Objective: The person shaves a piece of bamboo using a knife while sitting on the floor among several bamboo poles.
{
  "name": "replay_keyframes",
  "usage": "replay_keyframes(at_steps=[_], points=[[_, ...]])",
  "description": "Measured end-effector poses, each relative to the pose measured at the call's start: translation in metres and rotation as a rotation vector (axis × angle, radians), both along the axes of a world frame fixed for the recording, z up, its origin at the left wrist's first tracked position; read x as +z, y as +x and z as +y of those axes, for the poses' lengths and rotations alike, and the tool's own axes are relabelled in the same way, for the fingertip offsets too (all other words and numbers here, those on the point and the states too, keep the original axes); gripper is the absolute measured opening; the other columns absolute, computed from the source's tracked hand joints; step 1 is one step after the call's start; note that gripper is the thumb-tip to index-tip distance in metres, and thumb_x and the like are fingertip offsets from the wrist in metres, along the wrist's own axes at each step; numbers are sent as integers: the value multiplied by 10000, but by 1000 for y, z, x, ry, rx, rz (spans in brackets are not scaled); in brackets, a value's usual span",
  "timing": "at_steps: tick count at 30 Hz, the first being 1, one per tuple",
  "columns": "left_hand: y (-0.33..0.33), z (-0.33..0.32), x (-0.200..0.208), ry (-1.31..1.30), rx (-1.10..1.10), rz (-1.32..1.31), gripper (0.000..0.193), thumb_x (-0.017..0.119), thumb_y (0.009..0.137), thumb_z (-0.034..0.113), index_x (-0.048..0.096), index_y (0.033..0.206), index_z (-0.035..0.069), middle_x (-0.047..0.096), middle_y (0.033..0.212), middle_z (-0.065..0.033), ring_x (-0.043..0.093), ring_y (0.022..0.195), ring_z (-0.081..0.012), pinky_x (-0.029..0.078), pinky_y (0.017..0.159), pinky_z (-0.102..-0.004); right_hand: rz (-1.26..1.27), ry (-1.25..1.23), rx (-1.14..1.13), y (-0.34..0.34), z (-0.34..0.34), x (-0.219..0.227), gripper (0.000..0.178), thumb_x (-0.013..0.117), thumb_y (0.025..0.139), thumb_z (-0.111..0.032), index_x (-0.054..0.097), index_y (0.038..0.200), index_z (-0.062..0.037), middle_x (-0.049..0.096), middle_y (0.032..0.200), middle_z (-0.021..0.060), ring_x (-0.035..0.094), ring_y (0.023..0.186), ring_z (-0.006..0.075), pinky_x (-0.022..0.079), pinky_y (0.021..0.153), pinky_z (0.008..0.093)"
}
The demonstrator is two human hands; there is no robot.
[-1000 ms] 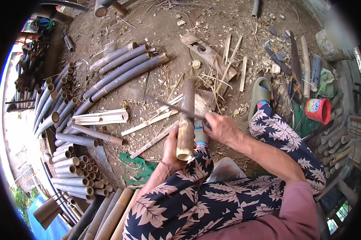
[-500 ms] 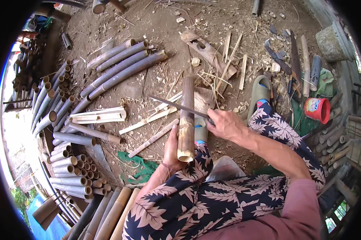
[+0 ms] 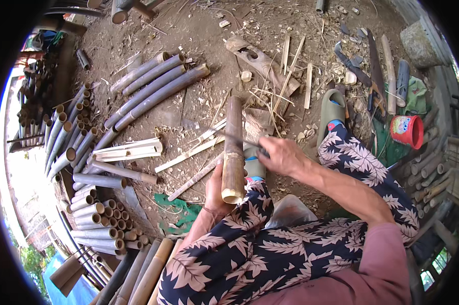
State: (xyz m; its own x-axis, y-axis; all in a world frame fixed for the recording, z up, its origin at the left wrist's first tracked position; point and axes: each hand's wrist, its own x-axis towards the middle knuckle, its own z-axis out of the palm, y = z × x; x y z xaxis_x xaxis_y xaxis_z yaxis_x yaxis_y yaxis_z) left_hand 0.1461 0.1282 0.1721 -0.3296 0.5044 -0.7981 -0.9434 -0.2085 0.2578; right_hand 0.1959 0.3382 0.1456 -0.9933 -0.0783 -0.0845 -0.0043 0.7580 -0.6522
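Left hand (image 3: 215, 192) wraps the bamboo tube (image 3: 233, 170) at the head view's centre, its open end toward six o'clock, apparently steadying it against the knife (image 3: 235, 138) gripped by the right hand (image 3: 282, 156); stacked bamboo lengths (image 3: 93, 233) lie at eight o'clock, likely for easy reach.

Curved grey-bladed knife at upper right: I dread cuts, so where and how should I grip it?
Probably grip the knife by its dark handle, coming from the picture's lower side: the handle end slants lower right, while the blade curves away upper left.
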Motion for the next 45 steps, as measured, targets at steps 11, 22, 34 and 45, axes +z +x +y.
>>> replay_keyframes(at_steps=[11, 22, 34, 45], points=[[0, -28, -6, 243, 86, -242, 683, 432, 914, 663, 562, 1147, 33, 649, 850, -106, 656, 631, -219, 549, 502, -328, 472, -179, 136, 4, -21, 13, 150, 588, 896, -195, 565, 886, -47, 605, 725, 81, 600, 515, 217, 530, 452, 347], [1, -4, 2, -71, 9, -16, 638, 352, 972, 585, 540, 1205, 21, 659, 853, -100, 650, 673, -196, 555, 503, -321, -13, -44, -18, -1, -3, -3, 226, 709, 779, -192, 564, 891, -59, 614, 748, 117, 640, 623, 304, 537, 552, 393], [3, -10, -4, -68, 15, -5, 741, 410, 903, 696, 561, 1193, 32, 644, 986, -98, 632, 930, -203, 512, 770, -337, 238, -83, 81, -1, -10, -8, 142, 646, 833, -152, 566, 890, -49, 615, 750, 82, 619, 597, 209, 528, 433, 321], [1, -17, 0, -66, 93, 0, 606, 371, 973, 585, 581, 1124, 37, 660, 895, -115, 650, 691, -219, 549, 571, -335, 242, -152, 109, 4, -11, 11, 188, 687, 781, -168, 586, 898, -61, 627, 766, 99, 655, 656, 273, 546, 549, 372]])
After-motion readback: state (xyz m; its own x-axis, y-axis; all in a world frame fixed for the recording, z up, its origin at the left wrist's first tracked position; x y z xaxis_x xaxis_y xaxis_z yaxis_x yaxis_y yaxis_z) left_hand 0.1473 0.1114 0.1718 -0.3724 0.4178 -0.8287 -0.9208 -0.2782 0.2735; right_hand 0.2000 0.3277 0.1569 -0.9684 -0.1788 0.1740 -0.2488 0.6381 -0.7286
